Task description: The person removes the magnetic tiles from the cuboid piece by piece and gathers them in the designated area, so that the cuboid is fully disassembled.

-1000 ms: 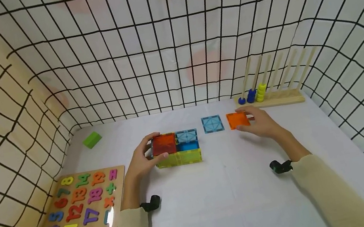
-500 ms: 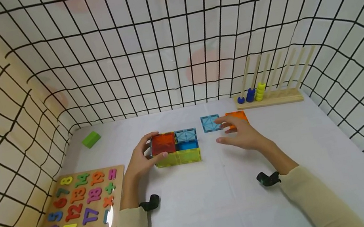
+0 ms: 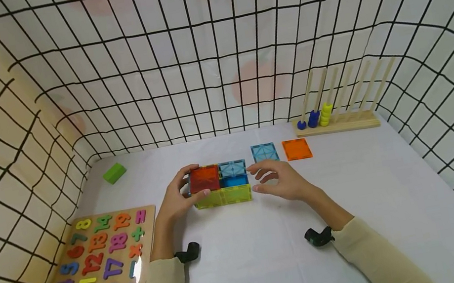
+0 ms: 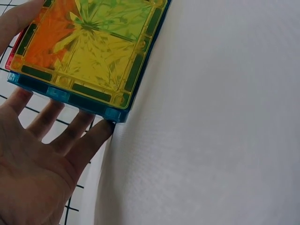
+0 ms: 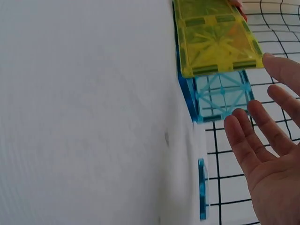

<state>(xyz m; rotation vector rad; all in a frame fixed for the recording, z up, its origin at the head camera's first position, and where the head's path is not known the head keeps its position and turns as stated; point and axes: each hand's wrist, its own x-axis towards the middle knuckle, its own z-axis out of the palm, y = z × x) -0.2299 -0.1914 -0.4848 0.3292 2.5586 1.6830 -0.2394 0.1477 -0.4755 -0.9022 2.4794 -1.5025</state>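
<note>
A low box of see-through magnetic tiles (image 3: 224, 197) stands mid-table, with yellow tiles along its front and light blue ones at its ends. A red tile (image 3: 205, 179) covers its left half, while the right half is uncovered on top. My left hand (image 3: 174, 203) grips the left end, thumb at the front and fingers against the blue end tile (image 4: 58, 93). By the right end, my right hand (image 3: 281, 181) holds nothing; its spread fingers come close to the light blue end tile (image 5: 221, 96), and contact is unclear.
A light blue tile (image 3: 264, 151) and an orange tile (image 3: 297, 149) lie flat behind the right hand. A wooden bead counter (image 3: 341, 125) stands back right, a green block (image 3: 114, 174) back left. A number board (image 3: 96, 278) lies left. Black wire mesh (image 3: 217, 58) surrounds the table.
My right hand has let go of the orange tile, leaving it flat on the table, and has moved left to the box's right end. The left hand stays in place.
</note>
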